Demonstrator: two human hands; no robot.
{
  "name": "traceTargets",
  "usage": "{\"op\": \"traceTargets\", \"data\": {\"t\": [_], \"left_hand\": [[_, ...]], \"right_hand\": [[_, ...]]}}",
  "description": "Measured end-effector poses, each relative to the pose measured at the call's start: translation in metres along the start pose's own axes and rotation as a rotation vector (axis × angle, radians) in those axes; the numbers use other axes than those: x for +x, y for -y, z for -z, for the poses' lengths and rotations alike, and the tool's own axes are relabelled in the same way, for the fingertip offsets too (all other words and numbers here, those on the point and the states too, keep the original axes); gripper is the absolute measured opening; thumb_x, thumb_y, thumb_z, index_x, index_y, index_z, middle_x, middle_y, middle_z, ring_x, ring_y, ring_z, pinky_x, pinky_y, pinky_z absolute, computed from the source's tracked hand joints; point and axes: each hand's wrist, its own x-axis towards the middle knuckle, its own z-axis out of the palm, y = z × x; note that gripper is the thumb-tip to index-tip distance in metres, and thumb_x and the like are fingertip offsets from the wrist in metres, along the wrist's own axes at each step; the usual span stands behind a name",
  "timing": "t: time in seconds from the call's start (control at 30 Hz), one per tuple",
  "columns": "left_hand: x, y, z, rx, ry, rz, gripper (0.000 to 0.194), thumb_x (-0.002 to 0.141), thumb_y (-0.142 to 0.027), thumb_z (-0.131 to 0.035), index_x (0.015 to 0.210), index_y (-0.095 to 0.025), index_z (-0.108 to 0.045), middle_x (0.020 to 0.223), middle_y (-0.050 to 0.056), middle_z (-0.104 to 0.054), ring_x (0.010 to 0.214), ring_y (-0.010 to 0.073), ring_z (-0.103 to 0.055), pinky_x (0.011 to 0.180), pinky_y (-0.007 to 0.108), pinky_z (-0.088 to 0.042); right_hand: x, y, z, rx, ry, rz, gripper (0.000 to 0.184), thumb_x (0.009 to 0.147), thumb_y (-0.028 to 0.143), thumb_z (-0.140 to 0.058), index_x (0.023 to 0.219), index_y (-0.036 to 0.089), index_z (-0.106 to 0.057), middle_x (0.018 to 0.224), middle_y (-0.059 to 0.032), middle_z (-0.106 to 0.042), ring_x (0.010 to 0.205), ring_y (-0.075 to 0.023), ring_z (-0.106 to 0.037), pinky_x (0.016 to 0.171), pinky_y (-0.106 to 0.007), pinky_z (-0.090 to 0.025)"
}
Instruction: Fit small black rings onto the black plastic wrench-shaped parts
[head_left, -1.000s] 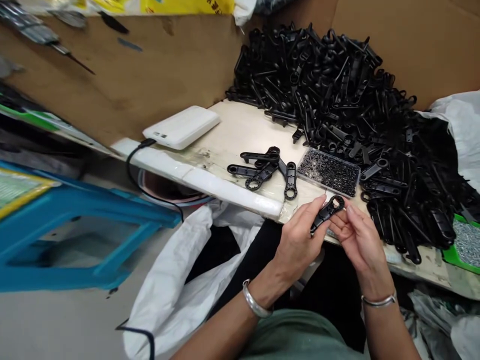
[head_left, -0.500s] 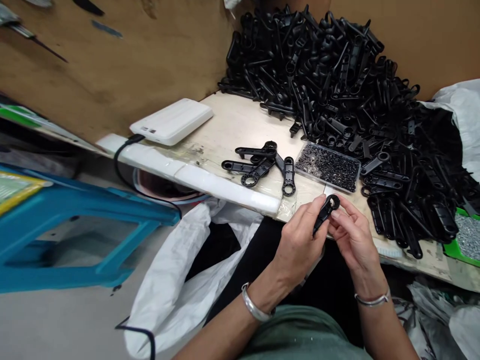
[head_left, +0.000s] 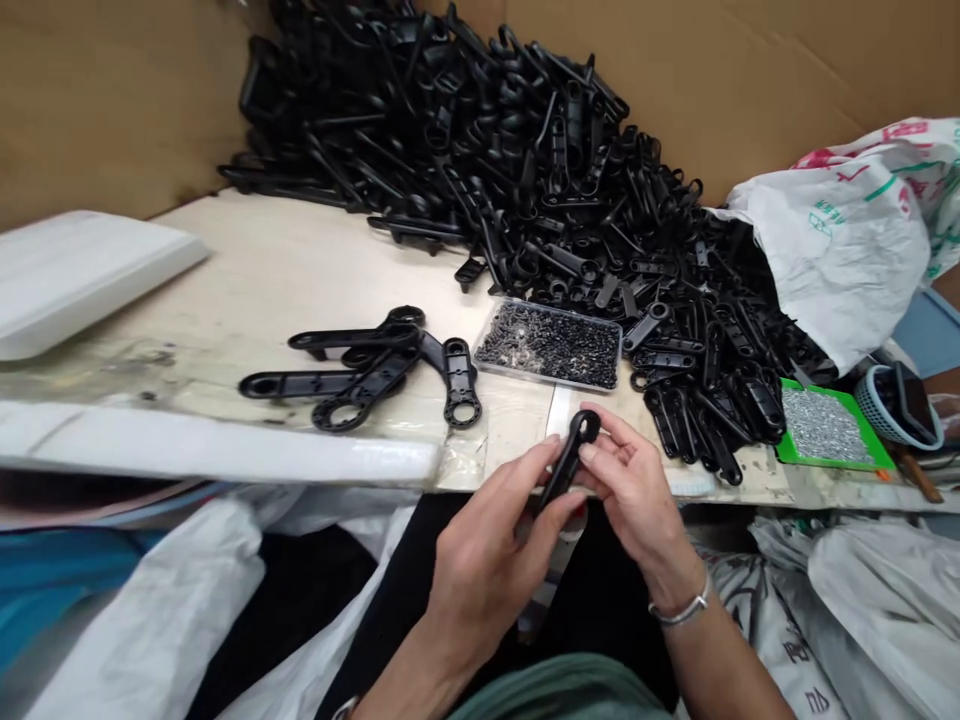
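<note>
Both hands hold one black plastic handle-like part (head_left: 564,470) with a ring at its upper end, just over the table's front edge. My left hand (head_left: 495,530) grips its lower shaft between thumb and fingers. At the ring, my right hand (head_left: 630,480) pinches with thumb and fingertips; whether a small piece is between them I cannot make out. Beyond the hands stands a clear shallow box (head_left: 489,374) filled with tiny black pieces (head_left: 574,345). Several similar black parts (head_left: 367,375) lie loosely to the left, one (head_left: 459,385) of them nearest the box.
A large heap of black parts (head_left: 465,150) covers the back of the table, with a smaller group (head_left: 697,400) at right. Further right are a green tray (head_left: 787,388) of small silvery pieces, a blue basket (head_left: 874,410) and a white plastic bag (head_left: 832,240). A white slab-like device (head_left: 90,270) lies left.
The camera view has swung to the right, bringing the basket and printed bag into sight. The black part now shows its smoother side, and both hands still hold it.
</note>
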Motion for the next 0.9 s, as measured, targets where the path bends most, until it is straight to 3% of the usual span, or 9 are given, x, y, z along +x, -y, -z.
{"op": "traceTargets", "data": {"t": [0.1, 0.23, 0.33, 0.4, 0.53, 0.63, 0.77, 0.9], "left_hand": [[0.005, 0.005, 0.014, 0.011, 0.022, -0.078, 0.037, 0.087, -0.018, -0.064, 0.123, -0.021, -0.057, 0.100, 0.005, -0.071, 0.091, 0.0197, -0.068, 0.085, 0.033, -0.056], [0.019, 0.027, 0.033, 0.208, -0.101, -0.115, 0.030, 0.083, -0.014, -0.067, 0.110, -0.026, -0.064, 0.092, 0.003, -0.072, 0.083, 0.0211, -0.067, 0.083, 0.038, -0.053], [0.027, 0.045, 0.042, 0.426, -0.133, -0.109, 0.010, 0.086, -0.023, -0.064, 0.096, -0.024, -0.067, 0.084, 0.002, -0.072, 0.078, 0.0216, -0.065, 0.075, 0.037, -0.049], [0.030, 0.054, 0.045, 0.509, -0.134, -0.125, 0.006, 0.088, -0.027, -0.062, 0.089, -0.023, -0.066, 0.080, 0.002, -0.072, 0.075, 0.0216, -0.063, 0.072, 0.035, -0.046], [0.032, 0.062, 0.044, 0.579, -0.119, -0.200, 0.007, 0.089, -0.027, -0.061, 0.086, -0.022, -0.064, 0.076, 0.001, -0.071, 0.070, 0.0216, -0.060, 0.068, 0.034, -0.040], [0.031, 0.062, 0.040, 0.612, -0.086, -0.199, 0.007, 0.089, -0.025, -0.060, 0.087, -0.020, -0.064, 0.078, 0.003, -0.071, 0.071, 0.0231, -0.059, 0.070, 0.036, -0.037], [0.027, 0.057, 0.037, 0.653, 0.007, -0.092, 0.004, 0.087, -0.019, -0.061, 0.089, -0.019, -0.064, 0.079, 0.004, -0.070, 0.075, 0.0246, -0.058, 0.073, 0.039, -0.034], [0.024, 0.054, 0.038, 0.643, 0.070, 0.029, 0.003, 0.086, -0.020, -0.063, 0.088, -0.020, -0.066, 0.079, 0.003, -0.070, 0.078, 0.0241, -0.057, 0.073, 0.039, -0.034]], "right_hand": [[-0.009, 0.027, 0.031, -0.239, -0.002, 0.116, 0.041, 0.078, 0.030, -0.074, 0.117, 0.026, -0.065, 0.086, 0.0005, -0.070, 0.078, -0.0158, -0.065, 0.071, -0.027, -0.055], [-0.013, 0.078, 0.080, -0.702, -0.274, 0.356, 0.042, 0.083, 0.036, -0.069, 0.122, 0.023, -0.065, 0.077, -0.0006, -0.070, 0.060, -0.0143, -0.061, 0.057, -0.027, -0.051], [-0.004, 0.107, 0.102, -1.075, -0.489, 0.559, 0.036, 0.081, 0.038, -0.066, 0.110, 0.018, -0.070, 0.076, -0.0031, -0.070, 0.063, -0.0173, -0.062, 0.062, -0.031, -0.051], [0.006, 0.119, 0.108, -1.219, -0.547, 0.637, 0.036, 0.081, 0.039, -0.063, 0.107, 0.016, -0.072, 0.081, -0.0056, -0.072, 0.068, -0.0197, -0.065, 0.066, -0.034, -0.052], [0.031, 0.131, 0.095, -1.432, -0.566, 0.729, 0.033, 0.087, 0.034, -0.056, 0.112, 0.017, -0.071, 0.086, -0.0073, -0.074, 0.074, -0.0215, -0.068, 0.072, -0.033, -0.051], [0.050, 0.129, 0.070, -1.758, -0.527, 0.691, 0.032, 0.089, 0.027, -0.052, 0.117, 0.022, -0.068, 0.085, -0.0068, -0.074, 0.074, -0.0232, -0.068, 0.071, -0.033, -0.049], [0.067, 0.106, 0.039, -2.164, -0.408, 0.529, 0.033, 0.093, 0.024, -0.048, 0.122, 0.026, -0.063, 0.078, -0.0080, -0.072, 0.070, -0.0258, -0.068, 0.059, -0.029, -0.043], [0.077, 0.080, 0.031, -2.329, -0.352, 0.522, 0.028, 0.094, 0.020, -0.044, 0.117, 0.019, -0.059, 0.079, -0.0100, -0.070, 0.068, -0.0254, -0.067, 0.053, -0.026, -0.036]]}}
